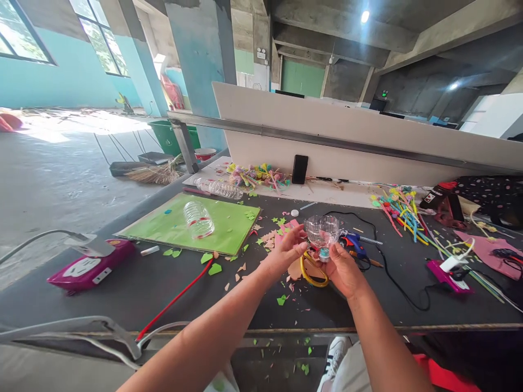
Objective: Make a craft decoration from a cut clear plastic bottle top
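Observation:
Over the dark table I see a clear plastic bottle top (321, 228), cut off with a scalloped rim, its neck pointing down toward me. My right hand (345, 269) grips it near the neck, where something teal shows. At its left side, my left hand (288, 247) has its fingers closed against the plastic. Just below lie scissors with yellow handles (314, 277), partly hidden by my hands. A blue glue gun (354, 243) rests right behind my right hand. Pink and green paper scraps (267, 238) are scattered around.
A cut ribbed bottle piece (198, 219) stands on a green sheet (151, 228); another bottle (218, 188) lies behind it. Power strips (92, 267) sit left and right, with cables trailing. Fuzzy-stem flowers (259, 177), a phone (299, 169) and a white cap (295, 213) are farther back.

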Available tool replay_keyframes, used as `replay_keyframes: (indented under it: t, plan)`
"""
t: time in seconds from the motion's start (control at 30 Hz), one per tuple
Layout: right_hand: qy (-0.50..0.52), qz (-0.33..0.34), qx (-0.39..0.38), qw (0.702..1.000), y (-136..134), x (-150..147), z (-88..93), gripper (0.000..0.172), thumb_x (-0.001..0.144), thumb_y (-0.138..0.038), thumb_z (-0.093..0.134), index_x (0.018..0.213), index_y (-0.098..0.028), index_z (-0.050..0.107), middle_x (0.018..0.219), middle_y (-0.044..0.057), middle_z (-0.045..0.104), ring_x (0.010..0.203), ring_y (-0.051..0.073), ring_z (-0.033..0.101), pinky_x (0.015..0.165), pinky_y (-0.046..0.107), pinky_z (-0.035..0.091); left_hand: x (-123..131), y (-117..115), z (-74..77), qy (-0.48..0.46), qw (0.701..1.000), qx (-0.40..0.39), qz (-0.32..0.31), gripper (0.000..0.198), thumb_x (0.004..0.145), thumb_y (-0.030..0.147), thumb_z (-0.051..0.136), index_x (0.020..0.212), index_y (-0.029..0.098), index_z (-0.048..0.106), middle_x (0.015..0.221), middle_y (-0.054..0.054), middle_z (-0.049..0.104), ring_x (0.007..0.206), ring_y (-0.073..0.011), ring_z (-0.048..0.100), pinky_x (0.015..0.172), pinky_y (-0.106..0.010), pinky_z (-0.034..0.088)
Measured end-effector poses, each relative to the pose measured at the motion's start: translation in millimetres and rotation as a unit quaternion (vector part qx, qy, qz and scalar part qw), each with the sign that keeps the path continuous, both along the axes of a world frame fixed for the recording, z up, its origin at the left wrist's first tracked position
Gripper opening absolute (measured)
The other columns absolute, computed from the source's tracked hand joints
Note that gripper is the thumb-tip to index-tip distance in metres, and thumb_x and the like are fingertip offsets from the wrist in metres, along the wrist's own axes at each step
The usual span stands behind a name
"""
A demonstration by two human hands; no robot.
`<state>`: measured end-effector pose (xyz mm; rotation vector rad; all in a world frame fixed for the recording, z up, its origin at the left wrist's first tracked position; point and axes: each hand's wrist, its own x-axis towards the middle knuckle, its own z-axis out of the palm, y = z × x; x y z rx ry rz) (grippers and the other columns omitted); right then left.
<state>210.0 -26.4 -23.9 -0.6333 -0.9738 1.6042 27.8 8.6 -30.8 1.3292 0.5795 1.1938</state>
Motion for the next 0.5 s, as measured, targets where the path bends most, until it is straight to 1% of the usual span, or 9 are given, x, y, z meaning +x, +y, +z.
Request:
replay_keyframes:
  t: [0.07,0.1,0.13,0.23,0.33,0.43,0.5]
  plan:
    - [-0.006,0.001,0.023,1.0,-1.6,-4.9,1.8,0.058,0.082,-0.046,0.074,0.134,-0.031,0.055,0.123,0.006,0.067,0.094,0.019,0.065,0.081,0.031,0.05,4.9,-3.4,3.2,-0.025,0.996,-0.01,-0.088,0.069,0.077,0.045,0.077,0.138,0.024,0.052,0.127,-0.011,0.062,0.119,-0.0281,0.056,0.104,-0.045,0.042]
    - [-0.009,0.001,0.034,0.999,-2.4,-7.3,2.8,0.059,0.081,-0.046,0.075,0.134,-0.032,0.055,0.127,0.006,0.065,0.101,0.02,0.064,0.086,0.033,0.049,6.8,-5.2,5.0,-0.031,0.992,-0.012,-0.118,0.069,0.075,0.043,0.078,0.136,0.024,0.053,0.125,-0.011,0.064,0.117,-0.0284,0.058,0.103,-0.044,0.043]
    - [-0.013,0.001,0.043,0.999,-3.1,-9.4,3.6,0.059,0.08,-0.047,0.076,0.134,-0.033,0.055,0.131,0.006,0.063,0.107,0.021,0.063,0.091,0.035,0.048,8.2,-6.5,6.7,-0.032,0.991,-0.016,-0.133,0.067,0.074,0.041,0.08,0.134,0.023,0.055,0.123,-0.011,0.065,0.116,-0.0286,0.059,0.102,-0.044,0.044]
    - [-0.022,0.004,0.06,0.998,-4.8,-12.8,4.6,0.06,0.077,-0.046,0.078,0.133,-0.036,0.056,0.137,0.004,0.06,0.12,0.023,0.059,0.103,0.039,0.043,8.6,-7.5,10.5,-0.024,0.991,-0.031,-0.131,0.064,0.07,0.036,0.084,0.127,0.021,0.06,0.117,-0.011,0.068,0.113,-0.0288,0.062,0.102,-0.045,0.044]
    - [-0.026,0.011,0.076,0.997,-5.5,-12.5,3.6,0.063,0.077,-0.044,0.079,0.135,-0.037,0.054,0.144,0.002,0.055,0.128,0.024,0.054,0.11,0.042,0.038,5.7,-5.9,15.2,-0.016,0.991,-0.038,-0.128,0.063,0.067,0.032,0.086,0.123,0.021,0.061,0.113,-0.009,0.07,0.109,-0.0274,0.064,0.103,-0.045,0.043]
    - [-0.028,0.008,0.092,0.995,-6.0,-11.7,2.5,0.065,0.079,-0.043,0.078,0.137,-0.037,0.052,0.148,0.003,0.051,0.135,0.025,0.048,0.115,0.044,0.033,3.7,-5.2,22.3,-0.001,0.991,-0.03,-0.128,0.06,0.066,0.031,0.087,0.119,0.021,0.061,0.111,-0.008,0.07,0.106,-0.0259,0.065,0.101,-0.044,0.044]
    - [-0.029,0.0,0.099,0.995,-6.5,-11.8,2.9,0.064,0.079,-0.041,0.078,0.138,-0.038,0.051,0.15,0.002,0.048,0.137,0.024,0.046,0.115,0.043,0.033,3.2,-4.9,26.3,0.008,0.992,-0.025,-0.121,0.058,0.065,0.031,0.087,0.115,0.02,0.061,0.109,-0.008,0.07,0.105,-0.025,0.066,0.099,-0.042,0.046]
